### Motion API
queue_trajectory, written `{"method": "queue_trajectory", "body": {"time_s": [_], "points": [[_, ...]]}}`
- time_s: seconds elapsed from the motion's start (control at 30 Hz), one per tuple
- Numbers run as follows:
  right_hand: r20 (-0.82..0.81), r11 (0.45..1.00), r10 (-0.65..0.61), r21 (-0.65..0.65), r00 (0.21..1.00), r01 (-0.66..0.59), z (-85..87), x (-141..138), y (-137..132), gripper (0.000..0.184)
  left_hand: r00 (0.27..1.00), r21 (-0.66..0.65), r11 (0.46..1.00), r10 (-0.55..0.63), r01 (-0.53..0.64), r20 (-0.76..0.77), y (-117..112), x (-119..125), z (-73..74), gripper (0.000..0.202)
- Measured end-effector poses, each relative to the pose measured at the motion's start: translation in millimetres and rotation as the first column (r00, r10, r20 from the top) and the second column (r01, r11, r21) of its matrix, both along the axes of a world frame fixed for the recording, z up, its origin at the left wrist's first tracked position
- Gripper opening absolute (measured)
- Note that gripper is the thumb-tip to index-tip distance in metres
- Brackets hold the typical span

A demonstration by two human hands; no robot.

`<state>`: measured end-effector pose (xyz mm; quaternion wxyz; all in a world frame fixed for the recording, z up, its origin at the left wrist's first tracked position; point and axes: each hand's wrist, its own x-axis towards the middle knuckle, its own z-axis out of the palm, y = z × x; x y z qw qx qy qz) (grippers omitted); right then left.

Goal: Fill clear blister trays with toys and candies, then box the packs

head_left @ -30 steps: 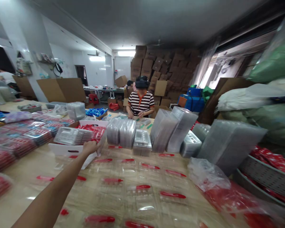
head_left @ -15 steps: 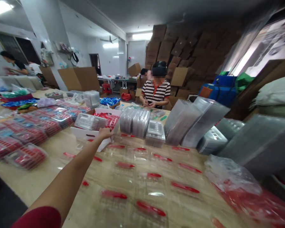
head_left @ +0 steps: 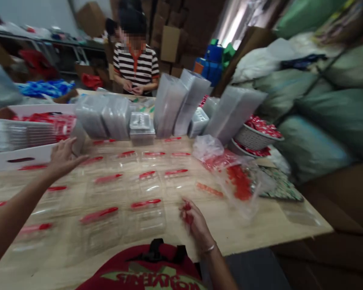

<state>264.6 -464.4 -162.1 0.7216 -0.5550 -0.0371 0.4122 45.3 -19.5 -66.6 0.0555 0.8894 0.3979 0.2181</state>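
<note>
My left hand (head_left: 63,156) has its fingers spread at the near right corner of a white carton (head_left: 27,155); blur hides whether it touches. Inside the carton are red pieces (head_left: 62,121) and a row of clear plastic packs (head_left: 30,135). My right hand (head_left: 196,225), a bracelet at its wrist, is low over the table's near side. Its fingers are curled round small red pieces (head_left: 187,215), whose kind is blurred. Between my hands, clear plastic trays (head_left: 145,221) lie in rows, with a slim red pen-shaped piece (head_left: 145,203) on many of them.
Stacks of clear plastic shells (head_left: 166,108) stand along the back. At right are a plastic bag with orange-red pieces (head_left: 238,181), a basket (head_left: 251,137) of red packets, and large sacks (head_left: 329,121). A co-worker in a striped shirt (head_left: 136,62) is across the table (head_left: 230,235).
The view has swung right and down. My left hand, earlier at the carton's edge, now has its fingers spread. My right hand has come into view with red pieces, and the carton appears further left.
</note>
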Motion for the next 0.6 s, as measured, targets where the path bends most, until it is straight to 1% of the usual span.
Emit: {"method": "queue_trajectory", "body": {"time_s": [0.03, 0.1, 0.13, 0.17, 0.2, 0.23, 0.27, 0.3, 0.33, 0.37, 0.4, 0.43, 0.5, 0.53, 0.6], "points": [[-0.049, 0.999, 0.007, 0.043, 0.999, -0.005, 3.5, 0, 0, 0.050, 0.995, -0.018, 0.996, -0.087, 0.088, 0.047, -24, 4, -9.3, 0.069], [-0.103, 0.994, 0.017, 0.110, 0.995, -0.006, 10.3, 0, 1, 0.052, 0.964, -0.114, 0.962, -0.236, 0.250, 0.123, -80, 13, -24.2, 0.065], [-0.112, 0.991, 0.024, 0.135, 0.993, -0.009, 14.0, -2, 2, 0.053, 0.950, -0.187, 0.935, -0.276, 0.301, 0.147, -110, 18, -29.1, 0.065], [-0.115, 0.988, 0.035, 0.156, 0.993, -0.016, 17.9, -4, 4, 0.054, 0.937, -0.278, 0.897, -0.304, 0.343, 0.175, -140, 24, -32.3, 0.065], [-0.112, 0.984, 0.045, 0.177, 0.993, -0.025, 22.0, -7, 7, 0.053, 0.924, -0.412, 0.828, -0.328, 0.381, 0.197, -168, 31, -33.9, 0.061], [-0.105, 0.980, 0.055, 0.197, 0.993, -0.033, 26.1, -11, 11, 0.053, 0.910, -0.558, 0.720, -0.353, 0.413, 0.218, -194, 39, -34.5, 0.057], [-0.096, 0.975, 0.062, 0.219, 0.993, -0.039, 30.1, -14, 15, 0.053, 0.889, -0.681, 0.584, -0.382, 0.442, 0.250, -218, 47, -34.5, 0.053], [-0.084, 0.969, 0.064, 0.242, 0.994, -0.042, 33.8, -18, 19, 0.053, 0.863, -0.769, 0.437, -0.413, 0.467, 0.290, -238, 56, -34.6, 0.052], [-0.068, 0.964, 0.062, 0.264, 0.996, -0.042, 37.2, -22, 23, 0.054, 0.833, -0.819, 0.299, -0.437, 0.490, 0.339, -255, 65, -35.2, 0.053], [-0.051, 0.959, 0.062, 0.281, 0.997, -0.045, 40.1, -26, 27, 0.055, 0.805, -0.835, 0.187, -0.439, 0.517, 0.399, -270, 73, -36.7, 0.056], [-0.030, 0.956, 0.062, 0.290, 0.998, -0.051, 42.5, -30, 30, 0.055, 0.780, -0.834, 0.093, -0.423, 0.544, 0.461, -282, 81, -39.0, 0.059], [-0.005, 0.956, 0.060, 0.289, 0.998, -0.056, 44.3, -33, 33, 0.055, 0.766, -0.825, 0.022, -0.385, 0.565, 0.514, -292, 88, -42.0, 0.059], [0.057, 0.963, 0.055, 0.261, 0.997, -0.068, 46.3, -38, 36, 0.054, 0.767, -0.810, -0.074, -0.281, 0.581, 0.576, -306, 98, -48.6, 0.050], [0.091, 0.969, 0.056, 0.236, 0.994, -0.077, 46.5, -39, 37, 0.053, 0.778, -0.811, -0.107, -0.235, 0.575, 0.583, -310, 100, -51.1, 0.047], [0.166, 0.979, 0.070, 0.179, 0.984, -0.099, 44.8, -40, 35, 0.052, 0.808, -0.827, -0.142, -0.177, 0.544, 0.562, -313, 100, -52.8, 0.045]]}}
